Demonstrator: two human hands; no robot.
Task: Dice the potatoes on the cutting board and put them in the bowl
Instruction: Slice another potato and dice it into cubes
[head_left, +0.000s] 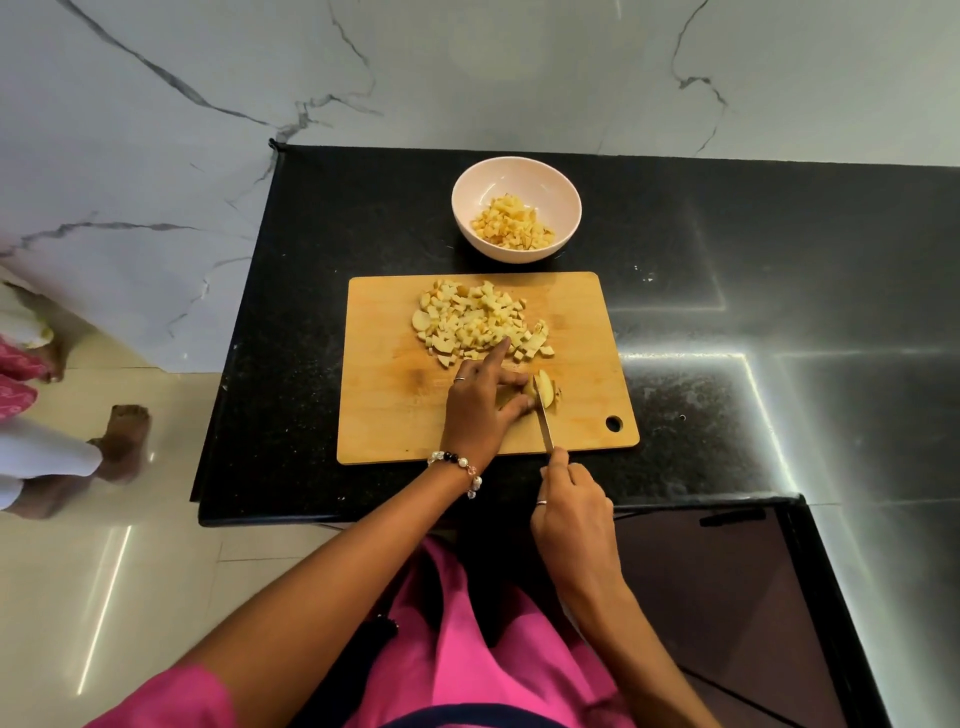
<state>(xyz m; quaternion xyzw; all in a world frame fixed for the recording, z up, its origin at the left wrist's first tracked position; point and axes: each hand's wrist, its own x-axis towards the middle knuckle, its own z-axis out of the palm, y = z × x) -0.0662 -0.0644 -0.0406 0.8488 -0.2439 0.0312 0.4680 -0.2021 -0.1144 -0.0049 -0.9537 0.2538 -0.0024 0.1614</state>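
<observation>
A wooden cutting board (384, 405) lies on the black counter. A heap of diced potato (478, 322) covers its far middle. Nearer me, my left hand (480, 410) presses down on a potato piece (546, 387), index finger stretched toward the heap. My right hand (571, 514) grips a knife (543, 421) by the handle; its blade stands in the potato piece, just right of my left fingertips. Behind the board a pale pink bowl (470, 200) holds more potato dice (511, 224).
The black counter (727, 291) runs far to the right, its front edge just below the board. A marble wall rises behind. On the tiled floor at the left stand another person's bare feet (122, 441).
</observation>
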